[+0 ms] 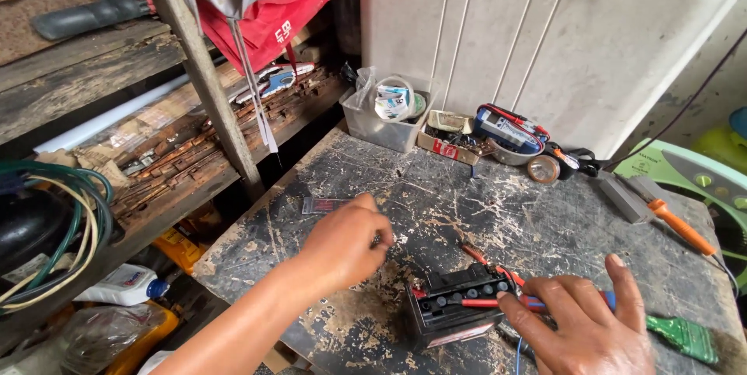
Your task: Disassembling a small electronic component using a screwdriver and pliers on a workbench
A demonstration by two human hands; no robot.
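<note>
A small black battery point(451, 306) with red caps on top stands near the front edge of a worn, paint-flecked workbench point(467, 204). My right hand point(587, 324) rests beside it, gripping a red and blue handled tool point(498, 303) that lies across the battery's top. My left hand point(348, 243) hovers over the bench to the battery's left, fingers pinched on something too small to tell. A small flat dark packet point(323, 205) lies just beyond that hand. Red-tipped leads point(486, 260) lie behind the battery.
A green paintbrush point(685, 338) lies at the right front. An orange-handled tool point(678, 227) and grey block point(622, 198) sit at the right. A clear plastic tub point(385, 114), small boxes and tape roll point(542, 169) line the back. Rusty shelves point(179, 149) stand left.
</note>
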